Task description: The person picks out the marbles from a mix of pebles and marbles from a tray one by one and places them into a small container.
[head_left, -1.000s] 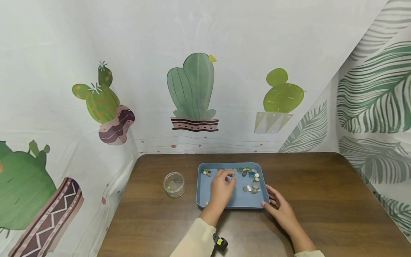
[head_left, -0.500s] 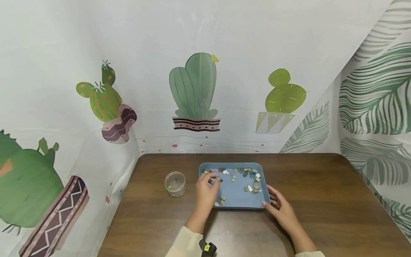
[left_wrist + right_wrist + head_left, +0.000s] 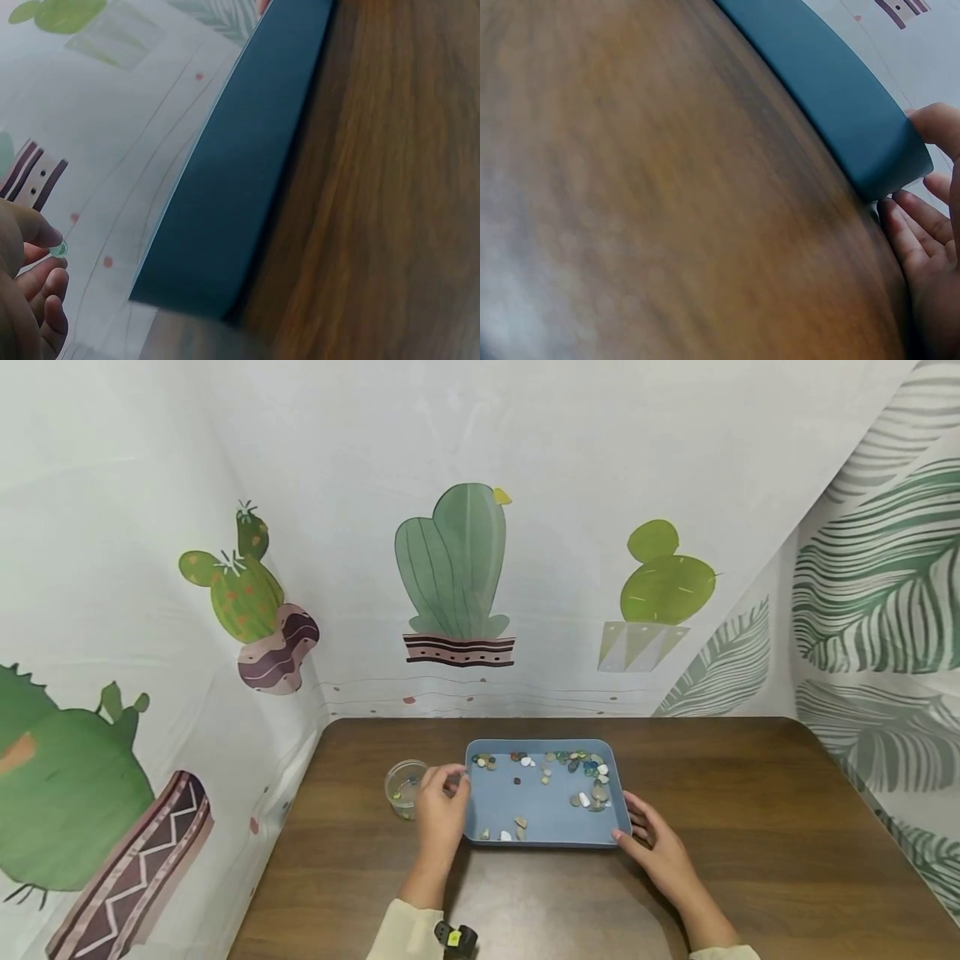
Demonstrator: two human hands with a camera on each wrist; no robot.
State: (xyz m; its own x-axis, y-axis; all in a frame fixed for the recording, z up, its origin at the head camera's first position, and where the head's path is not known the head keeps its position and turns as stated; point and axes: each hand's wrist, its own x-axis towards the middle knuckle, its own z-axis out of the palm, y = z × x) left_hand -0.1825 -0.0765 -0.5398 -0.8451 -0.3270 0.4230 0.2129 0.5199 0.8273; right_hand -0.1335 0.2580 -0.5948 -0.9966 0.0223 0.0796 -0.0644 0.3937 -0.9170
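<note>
My left hand is between the clear round tub and the left rim of the blue tray. Between thumb and fingertip it pinches a small pale-green glass pebble, plain in the left wrist view. At the tray's near right corner, my right hand holds the tray, thumb on the rim and fingers against the outer side. Pebbles lie scattered in the tray: blue and green ones at the back right, white and grey ones at the right, and several pale ones near the front.
The tub, partly hidden behind my left hand, holds a few small coloured pebbles. Both containers stand on a brown wooden table. A pale cloth printed with cacti and leaves hangs behind and beside the table.
My left hand has moved left from over the middle of the tray, past its left rim, to beside the tub. More of the tray shows now. The right hand stays at the corner.
</note>
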